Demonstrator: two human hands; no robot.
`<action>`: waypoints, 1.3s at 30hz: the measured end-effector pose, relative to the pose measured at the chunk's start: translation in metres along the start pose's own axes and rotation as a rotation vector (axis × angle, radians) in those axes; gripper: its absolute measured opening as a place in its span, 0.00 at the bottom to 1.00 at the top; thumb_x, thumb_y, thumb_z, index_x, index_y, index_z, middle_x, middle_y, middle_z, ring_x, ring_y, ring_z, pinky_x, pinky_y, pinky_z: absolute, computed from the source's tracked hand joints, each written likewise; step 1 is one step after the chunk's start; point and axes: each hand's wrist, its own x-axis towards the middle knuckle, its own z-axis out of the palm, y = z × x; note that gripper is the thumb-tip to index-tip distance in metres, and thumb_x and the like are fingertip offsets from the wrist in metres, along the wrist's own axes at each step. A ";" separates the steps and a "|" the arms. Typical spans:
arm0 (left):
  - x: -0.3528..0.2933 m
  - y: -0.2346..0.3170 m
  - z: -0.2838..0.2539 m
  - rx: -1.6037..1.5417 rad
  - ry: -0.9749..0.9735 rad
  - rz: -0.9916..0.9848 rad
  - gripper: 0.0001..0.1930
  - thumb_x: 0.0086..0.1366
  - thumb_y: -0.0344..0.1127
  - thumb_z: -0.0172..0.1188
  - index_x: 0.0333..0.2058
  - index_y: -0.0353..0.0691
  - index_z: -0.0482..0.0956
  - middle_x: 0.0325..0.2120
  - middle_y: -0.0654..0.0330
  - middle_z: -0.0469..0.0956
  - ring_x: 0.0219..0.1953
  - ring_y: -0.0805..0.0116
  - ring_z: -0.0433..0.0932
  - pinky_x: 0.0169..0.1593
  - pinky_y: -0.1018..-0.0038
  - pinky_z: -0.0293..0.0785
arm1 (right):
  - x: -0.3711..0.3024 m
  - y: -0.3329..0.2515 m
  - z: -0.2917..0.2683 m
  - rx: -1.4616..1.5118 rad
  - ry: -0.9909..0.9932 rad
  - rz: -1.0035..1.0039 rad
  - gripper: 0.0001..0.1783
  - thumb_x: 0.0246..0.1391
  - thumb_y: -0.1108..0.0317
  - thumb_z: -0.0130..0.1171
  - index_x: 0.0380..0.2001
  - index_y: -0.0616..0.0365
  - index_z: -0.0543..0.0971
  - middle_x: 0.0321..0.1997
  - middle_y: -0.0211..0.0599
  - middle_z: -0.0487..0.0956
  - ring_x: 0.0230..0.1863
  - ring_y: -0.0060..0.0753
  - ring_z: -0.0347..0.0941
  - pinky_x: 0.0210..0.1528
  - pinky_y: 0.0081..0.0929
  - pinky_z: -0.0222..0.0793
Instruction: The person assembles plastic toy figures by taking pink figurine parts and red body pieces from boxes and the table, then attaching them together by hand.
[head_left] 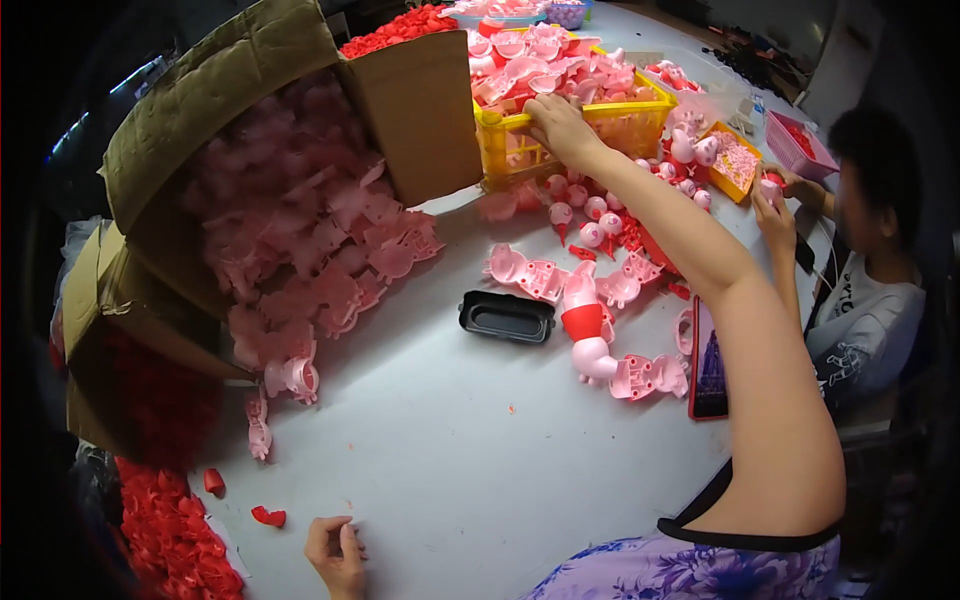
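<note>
My right arm stretches across the table, and my right hand (560,130) is closed over the near rim of a yellow plastic basket (630,122). Pink moulded plastic shells (535,75) are heaped in that basket. Low at the front left, my left hand (338,555) rests with loosely curled fingers, the thumb apart, and nothing visible in it. Closest to it lies a curved red plastic piece (268,516). In mid-table, a pink toy figure with a red middle (583,322) lies among open pink shell halves (640,376). A small black tray (506,318) sits beside it.
A tipped cardboard box (230,60) spills pink shells (330,250) at the left. Below it are red pieces (170,530). Pink balls (592,235) lie before the basket. A red-edged tablet (708,365) is under my right arm. At right, another person (870,270) handles a pink part.
</note>
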 end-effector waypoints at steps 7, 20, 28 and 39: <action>-0.003 -0.011 0.000 -0.040 0.000 0.022 0.05 0.63 0.29 0.48 0.30 0.34 0.71 0.20 0.63 0.70 0.16 0.82 0.67 0.16 0.87 0.63 | -0.010 0.002 -0.016 0.007 -0.084 0.071 0.14 0.47 0.61 0.57 0.36 0.52 0.70 0.39 0.38 0.72 0.46 0.42 0.67 0.48 0.46 0.58; 0.000 -0.015 -0.004 -0.111 0.005 -0.003 0.05 0.62 0.26 0.50 0.29 0.32 0.72 0.20 0.62 0.71 0.16 0.80 0.69 0.17 0.84 0.67 | -0.032 -0.036 -0.070 -0.035 -0.135 0.078 0.21 0.46 0.68 0.53 0.46 0.59 0.67 0.46 0.45 0.67 0.51 0.47 0.62 0.57 0.42 0.56; -0.002 -0.017 -0.003 -0.093 -0.015 0.039 0.08 0.64 0.30 0.49 0.28 0.33 0.71 0.19 0.63 0.70 0.15 0.81 0.67 0.16 0.86 0.64 | 0.072 -0.096 -0.053 0.601 -0.055 0.530 0.23 0.49 0.65 0.46 0.48 0.65 0.67 0.48 0.55 0.72 0.45 0.52 0.70 0.50 0.38 0.64; -0.001 -0.015 -0.005 -0.058 -0.038 0.039 0.07 0.63 0.28 0.49 0.26 0.33 0.71 0.20 0.62 0.71 0.15 0.81 0.68 0.16 0.86 0.65 | 0.065 -0.212 -0.017 1.085 0.361 0.169 0.19 0.48 0.72 0.48 0.46 0.61 0.69 0.43 0.55 0.73 0.47 0.51 0.69 0.50 0.36 0.64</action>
